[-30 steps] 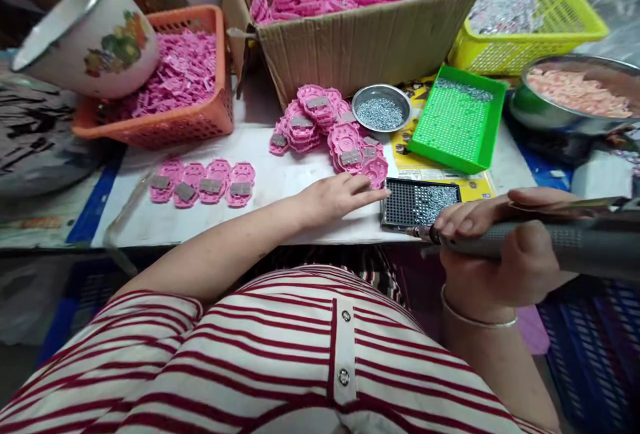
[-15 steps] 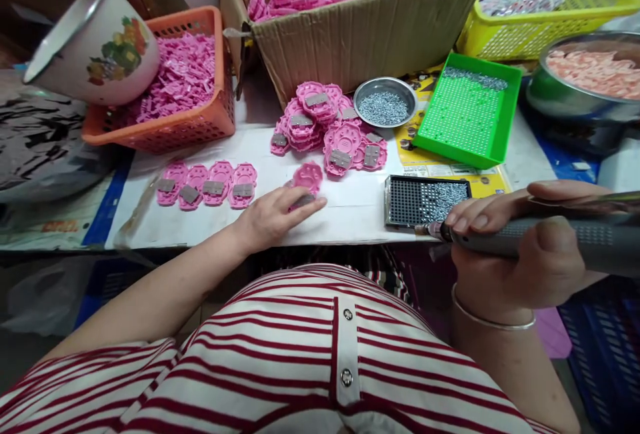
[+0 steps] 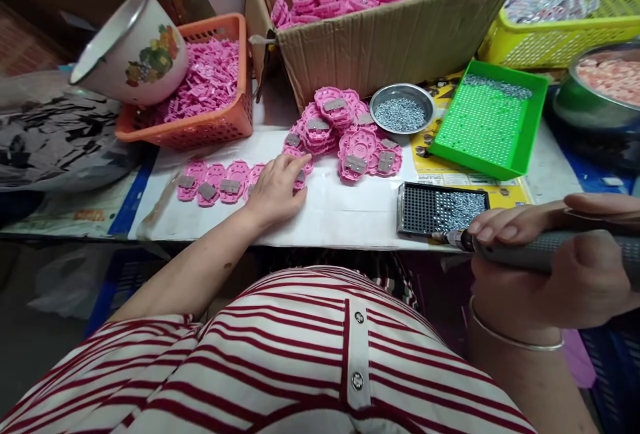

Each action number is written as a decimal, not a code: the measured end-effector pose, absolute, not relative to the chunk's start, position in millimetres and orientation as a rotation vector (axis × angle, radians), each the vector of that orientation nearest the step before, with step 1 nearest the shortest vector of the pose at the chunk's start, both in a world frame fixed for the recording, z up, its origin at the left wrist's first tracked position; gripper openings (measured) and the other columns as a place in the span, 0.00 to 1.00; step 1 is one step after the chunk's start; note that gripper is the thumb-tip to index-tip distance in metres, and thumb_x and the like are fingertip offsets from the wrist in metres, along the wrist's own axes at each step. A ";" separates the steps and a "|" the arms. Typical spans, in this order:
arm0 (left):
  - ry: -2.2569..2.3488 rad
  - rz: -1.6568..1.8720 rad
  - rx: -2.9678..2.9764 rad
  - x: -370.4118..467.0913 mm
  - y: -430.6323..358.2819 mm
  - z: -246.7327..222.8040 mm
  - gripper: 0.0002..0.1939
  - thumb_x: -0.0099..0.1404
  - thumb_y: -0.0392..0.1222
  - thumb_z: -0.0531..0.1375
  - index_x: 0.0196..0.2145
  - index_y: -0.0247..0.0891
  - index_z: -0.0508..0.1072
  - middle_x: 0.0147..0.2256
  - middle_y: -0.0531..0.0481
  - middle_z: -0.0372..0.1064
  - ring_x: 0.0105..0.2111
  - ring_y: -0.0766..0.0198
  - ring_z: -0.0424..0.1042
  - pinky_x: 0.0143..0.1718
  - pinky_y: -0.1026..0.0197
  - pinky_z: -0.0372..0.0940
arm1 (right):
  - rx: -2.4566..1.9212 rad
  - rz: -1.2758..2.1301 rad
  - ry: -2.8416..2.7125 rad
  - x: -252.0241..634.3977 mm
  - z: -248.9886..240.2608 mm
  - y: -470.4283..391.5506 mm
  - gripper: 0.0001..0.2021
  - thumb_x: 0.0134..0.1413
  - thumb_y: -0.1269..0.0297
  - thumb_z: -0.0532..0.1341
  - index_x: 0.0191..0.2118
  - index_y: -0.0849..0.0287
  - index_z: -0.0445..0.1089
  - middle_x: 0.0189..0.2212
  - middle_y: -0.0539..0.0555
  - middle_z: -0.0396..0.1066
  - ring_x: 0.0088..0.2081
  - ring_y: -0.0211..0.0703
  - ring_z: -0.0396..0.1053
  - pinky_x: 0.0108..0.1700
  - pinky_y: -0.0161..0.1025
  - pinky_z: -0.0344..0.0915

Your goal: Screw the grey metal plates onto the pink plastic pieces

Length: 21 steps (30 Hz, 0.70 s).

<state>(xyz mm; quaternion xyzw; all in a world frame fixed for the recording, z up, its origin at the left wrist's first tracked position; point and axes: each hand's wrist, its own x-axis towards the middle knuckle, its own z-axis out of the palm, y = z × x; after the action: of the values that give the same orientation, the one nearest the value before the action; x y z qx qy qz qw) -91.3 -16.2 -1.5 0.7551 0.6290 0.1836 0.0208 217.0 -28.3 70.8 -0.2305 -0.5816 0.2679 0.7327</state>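
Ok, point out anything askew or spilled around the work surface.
The enamel pot sits tipped on the pink parts in the orange basket, rather than standing upright. I see no clear spill.

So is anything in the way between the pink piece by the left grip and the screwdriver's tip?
Yes: the left end of the black tray, right by the screwdriver's tip. Nothing else visible lies between it and the pink piece; the pink pile sits farther back.

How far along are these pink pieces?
Apparently partway. Laid out: a row, though fastening is unclear. In hand: the left hand touches another piece; the right hand holds a driver, tip at the screw tray. Seemingly left: the pile.
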 end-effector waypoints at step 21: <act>2.001 0.893 2.283 -139.0 32.9 32.1 0.29 0.61 0.59 0.62 0.59 0.54 0.69 0.57 0.46 0.62 0.56 0.39 0.63 0.59 0.32 0.61 | -0.493 0.567 -1.149 205.5 84.9 -25.7 0.08 0.54 0.64 0.60 0.39 0.55 0.73 0.17 0.42 0.60 0.16 0.32 0.59 0.18 0.35 0.63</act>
<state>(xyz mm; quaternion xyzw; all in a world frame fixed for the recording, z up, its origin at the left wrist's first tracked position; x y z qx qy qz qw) -139.0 32.9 32.1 0.7213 0.6324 0.2823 -0.0116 205.5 -25.7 84.9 -0.2275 -0.5305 0.2616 0.7736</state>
